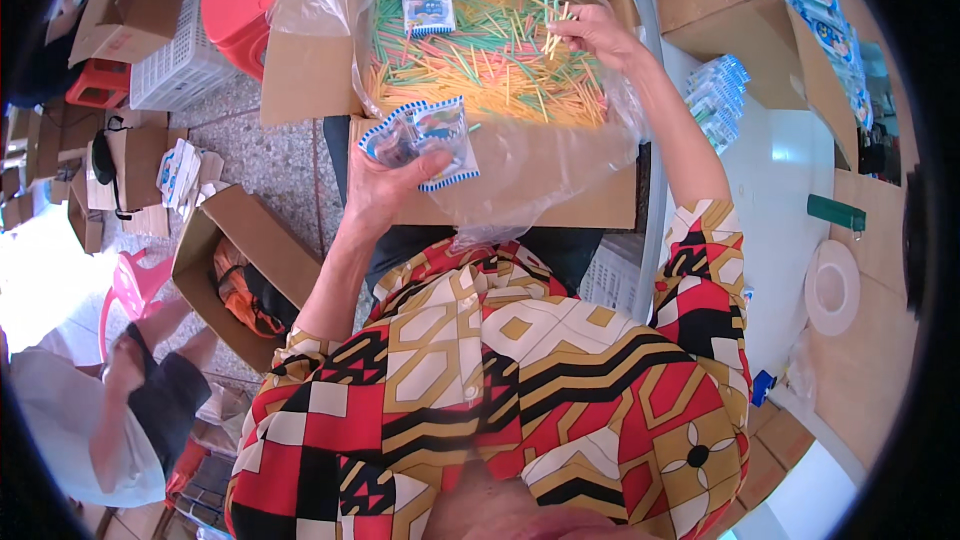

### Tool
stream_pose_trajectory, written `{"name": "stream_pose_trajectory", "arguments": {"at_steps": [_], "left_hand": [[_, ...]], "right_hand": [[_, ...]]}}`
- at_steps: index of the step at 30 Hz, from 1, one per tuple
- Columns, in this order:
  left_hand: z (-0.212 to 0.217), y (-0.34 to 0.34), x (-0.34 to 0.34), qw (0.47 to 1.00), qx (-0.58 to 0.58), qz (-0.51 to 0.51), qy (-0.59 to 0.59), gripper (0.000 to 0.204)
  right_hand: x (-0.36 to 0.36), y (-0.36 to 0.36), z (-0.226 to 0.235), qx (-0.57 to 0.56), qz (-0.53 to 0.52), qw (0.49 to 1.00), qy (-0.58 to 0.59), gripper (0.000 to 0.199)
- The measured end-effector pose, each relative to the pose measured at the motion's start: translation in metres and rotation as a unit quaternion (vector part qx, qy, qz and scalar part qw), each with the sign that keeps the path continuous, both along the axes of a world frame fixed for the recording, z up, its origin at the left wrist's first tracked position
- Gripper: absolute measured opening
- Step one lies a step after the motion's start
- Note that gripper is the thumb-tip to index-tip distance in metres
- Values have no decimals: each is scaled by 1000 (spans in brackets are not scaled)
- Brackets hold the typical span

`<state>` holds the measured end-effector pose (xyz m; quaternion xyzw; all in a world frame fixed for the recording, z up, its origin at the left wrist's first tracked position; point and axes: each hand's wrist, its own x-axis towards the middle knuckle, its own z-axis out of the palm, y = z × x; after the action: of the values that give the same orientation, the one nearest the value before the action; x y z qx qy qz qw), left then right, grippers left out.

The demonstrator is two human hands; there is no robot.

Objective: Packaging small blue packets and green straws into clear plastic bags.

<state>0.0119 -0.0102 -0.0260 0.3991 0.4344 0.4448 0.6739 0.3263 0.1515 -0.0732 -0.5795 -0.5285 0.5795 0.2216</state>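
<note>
A cardboard box (590,202) with a clear plastic liner (545,172) stands in front of me. It is filled with loose thin sticks (490,65) in yellow, green and pink. My left hand (378,188) is closed on small blue-and-white packets (445,135) at the box's near left edge; their exact number is hard to make out. Over the far right part of the box, my right hand (603,37) pinches a few thin sticks (552,32) between thumb and fingers. Another blue-and-white packet (428,6) lies on top of the sticks at the far left.
To the right, several blue-and-white packets (718,90) lie on a white table (765,215) beside an open carton (735,30). A red stool (240,0) and a white crate (180,50) stand at far left. Nearer left are an open carton (265,250) and a seated person (90,400).
</note>
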Motion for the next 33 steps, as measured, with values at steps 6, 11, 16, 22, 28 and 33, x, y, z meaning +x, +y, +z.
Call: {"name": "stream_pose_trajectory", "arguments": {"at_steps": [6,11,16,22,28,33], "left_hand": [[-1,6,0,1000,19,-2,-10,35],[0,3,-7,1000,19,23,-6,37],[-4,-1,-13,998,21,50,-9,38],[-1,0,-14,999,3,45,-16,37],[-5,-1,-15,999,4,43,-14,36],[-7,-2,-15,999,-4,34,-29,39]], "right_hand": [[-36,-21,2,15,93,995,18,21],[-80,-21,-18,312,227,901,-197,21],[-106,-19,-25,326,279,861,-274,13],[-109,-8,-36,281,255,891,-247,16],[-102,-5,-47,197,225,928,-224,28],[-101,-8,-52,162,171,961,-143,46]]}}
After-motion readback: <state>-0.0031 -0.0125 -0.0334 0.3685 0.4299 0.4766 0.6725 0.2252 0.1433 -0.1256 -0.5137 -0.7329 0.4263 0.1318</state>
